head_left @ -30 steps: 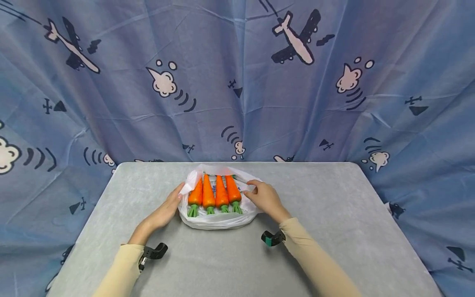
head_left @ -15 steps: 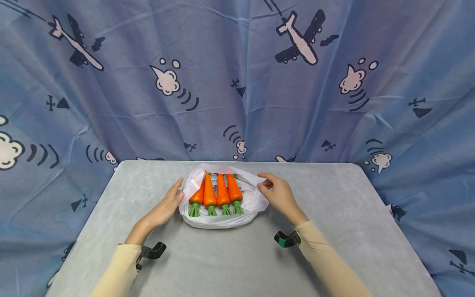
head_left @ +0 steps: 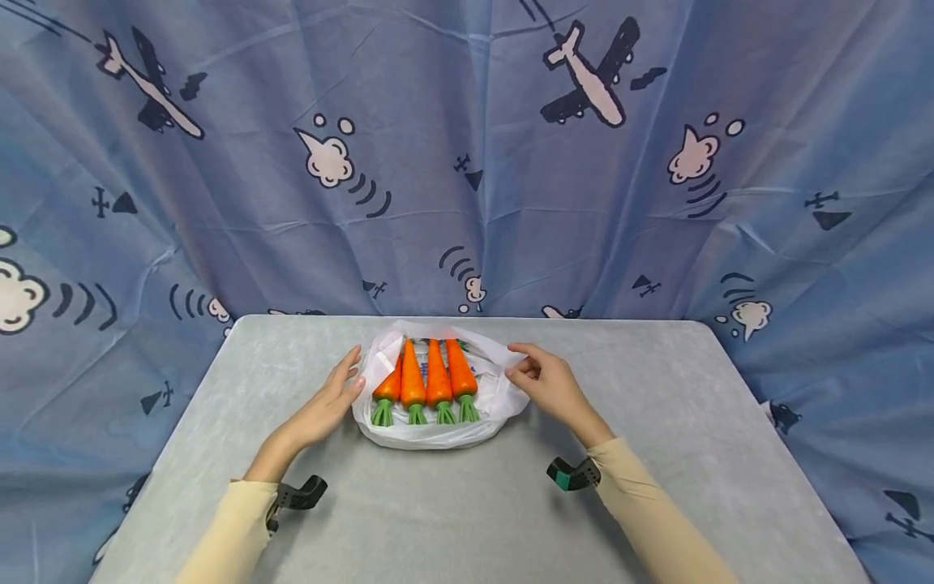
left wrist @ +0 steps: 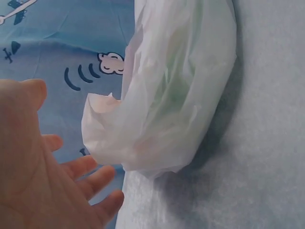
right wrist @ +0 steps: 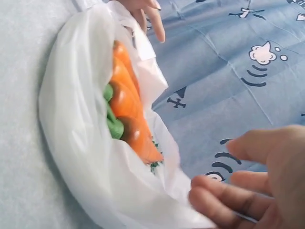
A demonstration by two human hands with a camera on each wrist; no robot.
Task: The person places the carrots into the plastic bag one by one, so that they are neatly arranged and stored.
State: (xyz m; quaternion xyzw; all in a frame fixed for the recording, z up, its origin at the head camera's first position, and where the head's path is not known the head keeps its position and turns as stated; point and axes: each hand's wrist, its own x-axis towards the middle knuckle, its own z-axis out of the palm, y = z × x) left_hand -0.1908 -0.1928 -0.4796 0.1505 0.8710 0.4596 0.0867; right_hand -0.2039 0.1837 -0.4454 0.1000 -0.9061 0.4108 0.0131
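Blue print shows on the bag (head_left: pixel 496 397) between the carrots (head_left: pixel 426 381), too small for me to read. My left hand (head_left: pixel 328 401) lies with fingers straight and relaxed, its grip holding nothing, fingertips just beside the bag's left edge. My right hand (head_left: pixel 550 385) has fingers loosely curled against the bag's right rim; whether that grip pinches the plastic I cannot tell. The bag sits on the tabletop (head_left: pixel 657 454) between my hands, four carrots side by side in it, green ends toward me.
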